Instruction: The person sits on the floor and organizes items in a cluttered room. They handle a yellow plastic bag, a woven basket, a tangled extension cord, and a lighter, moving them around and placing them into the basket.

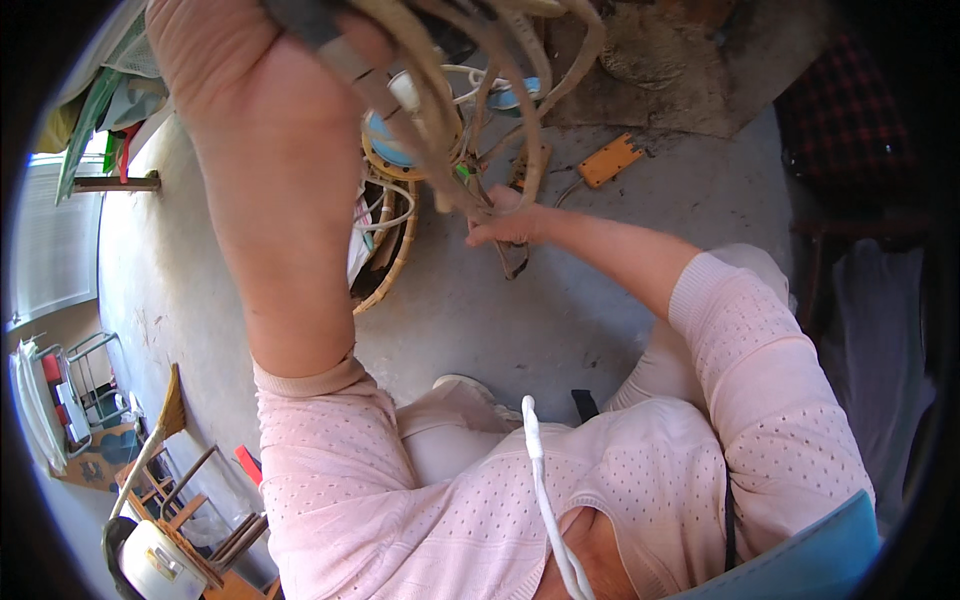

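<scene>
Loops of dirty, pale cable [532, 112] hang in front of me from the top of the picture. My left hand [262, 52], raised close to the camera, grips the upper part of the coil; its fingertips are partly cut off by the frame. Lower and farther away, my right hand [510, 221] is closed around the bottom of the same loops, where a short dark end sticks out below it. An orange power strip [611, 160] with a cable lies on the concrete floor, and a second, dirty yellowish one [529, 166] is partly hidden behind the coil.
A round woven basket [405, 255] with a white bag and cable stands left of the coil. Behind it are a blue and yellow round object [390, 142] and a brown sheet [660, 75]. A broom [174, 405], a rice cooker [161, 559] and wooden stools are at lower left.
</scene>
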